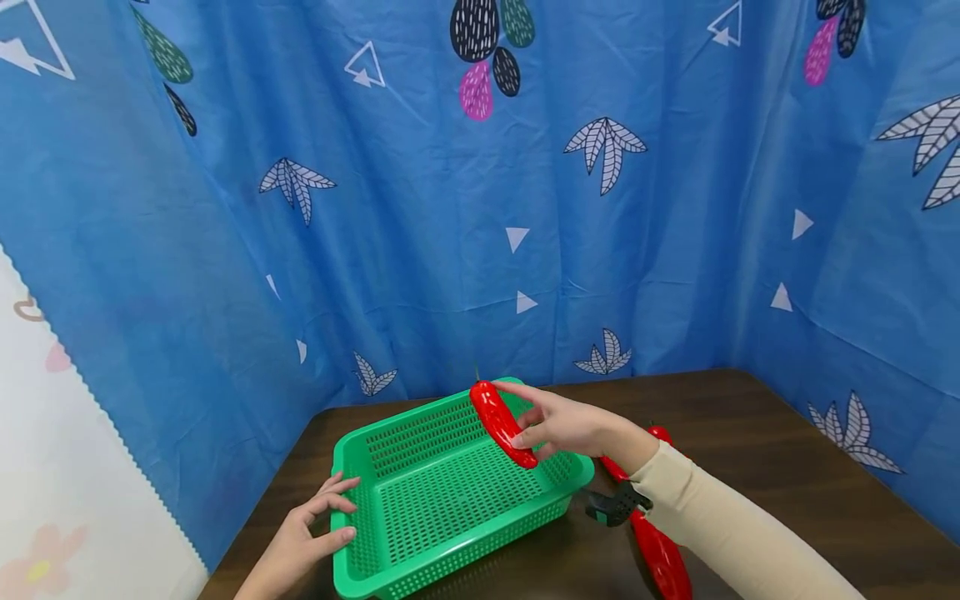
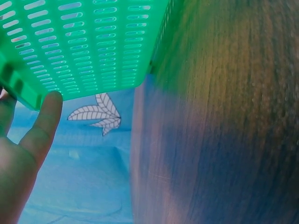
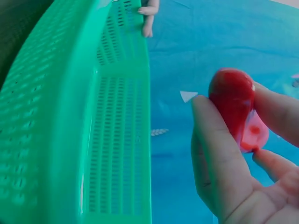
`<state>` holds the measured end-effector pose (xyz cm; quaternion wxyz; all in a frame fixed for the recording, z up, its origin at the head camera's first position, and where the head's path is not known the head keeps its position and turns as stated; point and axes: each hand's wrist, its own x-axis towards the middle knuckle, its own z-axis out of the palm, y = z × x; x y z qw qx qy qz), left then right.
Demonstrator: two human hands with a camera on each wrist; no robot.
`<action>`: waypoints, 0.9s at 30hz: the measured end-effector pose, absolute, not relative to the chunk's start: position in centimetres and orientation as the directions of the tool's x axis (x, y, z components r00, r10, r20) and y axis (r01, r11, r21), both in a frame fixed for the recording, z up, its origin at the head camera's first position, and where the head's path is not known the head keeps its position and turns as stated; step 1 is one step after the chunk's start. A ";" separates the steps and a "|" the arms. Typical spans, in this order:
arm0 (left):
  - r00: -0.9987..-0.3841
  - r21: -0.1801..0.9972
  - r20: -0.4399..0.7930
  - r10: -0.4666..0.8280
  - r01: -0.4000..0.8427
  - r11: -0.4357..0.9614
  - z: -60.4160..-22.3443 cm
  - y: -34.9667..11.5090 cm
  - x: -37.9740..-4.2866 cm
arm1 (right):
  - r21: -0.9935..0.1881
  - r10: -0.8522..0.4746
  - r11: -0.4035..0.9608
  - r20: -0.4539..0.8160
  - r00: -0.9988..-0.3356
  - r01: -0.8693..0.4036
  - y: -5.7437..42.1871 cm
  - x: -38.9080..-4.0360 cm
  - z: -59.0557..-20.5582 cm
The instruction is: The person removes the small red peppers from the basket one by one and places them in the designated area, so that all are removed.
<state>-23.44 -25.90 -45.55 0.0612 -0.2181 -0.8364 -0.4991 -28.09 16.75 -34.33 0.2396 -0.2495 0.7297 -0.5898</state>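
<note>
My right hand point(image 1: 558, 422) holds a shiny red chili pepper point(image 1: 501, 423) above the right part of a green slotted basket point(image 1: 442, 560). The pepper tilts, its thin stem end up and to the left. In the right wrist view, the thumb and fingers pinch the red pepper point(image 3: 231, 95) beside the basket's long rim point(image 3: 145, 140). At the basket's left end, my left hand point(image 1: 303, 529) rests on the rim with its fingers spread and lightly bent. The left wrist view has a fingertip against the basket's side point(image 2: 84, 51); part of that hand is out of frame.
More red peppers point(image 1: 663, 558) lie on the dark wooden table point(image 1: 720, 417) to the basket's right, partly hidden by my right arm. A black wrist device point(image 1: 618, 504) sits at the right wrist. A patterned blue curtain point(image 1: 420, 250) hangs behind the table.
</note>
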 end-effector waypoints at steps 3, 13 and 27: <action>-0.896 0.811 0.317 0.311 0.426 0.401 -45.7 -25.7 -23.3 | -0.983 -0.628 0.159 -0.025 -0.778 -0.096 19.3 -27.2 -34.5; -0.897 0.812 0.313 0.311 0.423 0.402 -45.5 -25.9 -23.6 | -0.990 -0.597 0.109 0.003 -0.802 -0.085 27.1 -22.5 -36.7; -0.890 0.793 0.334 0.311 0.443 0.417 -45.6 -26.0 -23.8 | -0.982 -0.551 0.076 -0.187 -0.813 0.174 34.2 -18.7 -43.7</action>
